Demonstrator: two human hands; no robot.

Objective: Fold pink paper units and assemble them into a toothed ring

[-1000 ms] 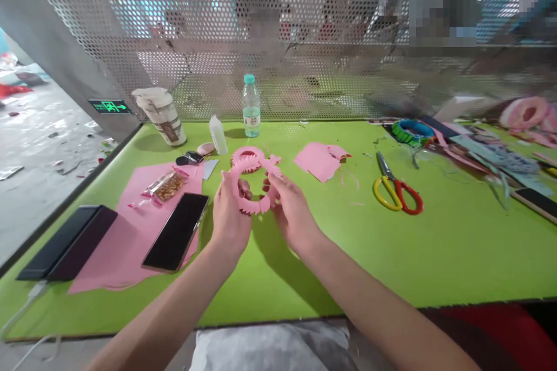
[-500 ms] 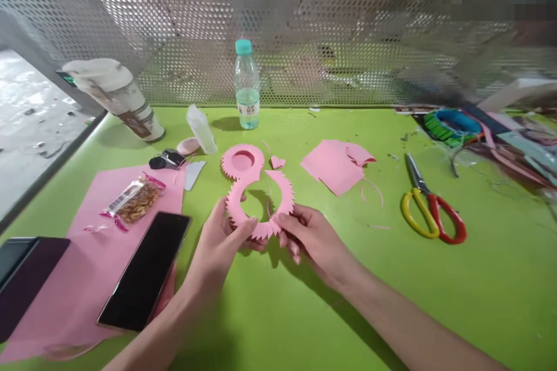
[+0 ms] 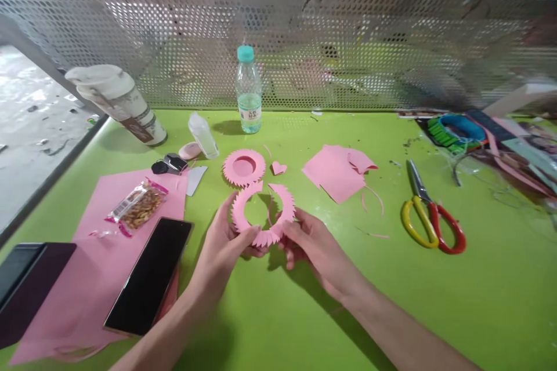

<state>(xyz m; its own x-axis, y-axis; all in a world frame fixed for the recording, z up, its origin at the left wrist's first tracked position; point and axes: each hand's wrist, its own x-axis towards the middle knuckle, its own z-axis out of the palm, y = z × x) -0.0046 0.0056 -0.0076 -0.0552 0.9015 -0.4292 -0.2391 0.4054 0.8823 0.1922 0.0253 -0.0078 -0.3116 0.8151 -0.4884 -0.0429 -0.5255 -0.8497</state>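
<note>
Both my hands hold a pink paper ring (image 3: 287, 204) with a toothed outer edge and a gap at its far side. My left hand (image 3: 232, 235) pinches it at the near left, thumb on top and fingers beneath. At the near right, my right hand (image 3: 308, 237) grips the same ring between thumb and fingers. Just beyond lies a second toothed pink paper ring (image 3: 230, 171) with a round recess in its middle. A small pink paper heart (image 3: 279, 168) rests to the right of that. Farther right is a cut pink paper sheet (image 3: 333, 171) with a curled corner.
Scissors (image 3: 429, 214) with yellow and red handles lie at right. A water bottle (image 3: 249, 93) stands at the back, a cup (image 3: 126, 104) back left. On pink paper (image 3: 87, 278) at left are a phone (image 3: 150, 275) and a snack packet (image 3: 138, 206). A perforated metal screen (image 3: 195, 40) rises behind.
The whole view has shifted slightly, with things sitting a little lower. The held ring has come nearer to me and away from the second ring. Both hands keep their grip.
</note>
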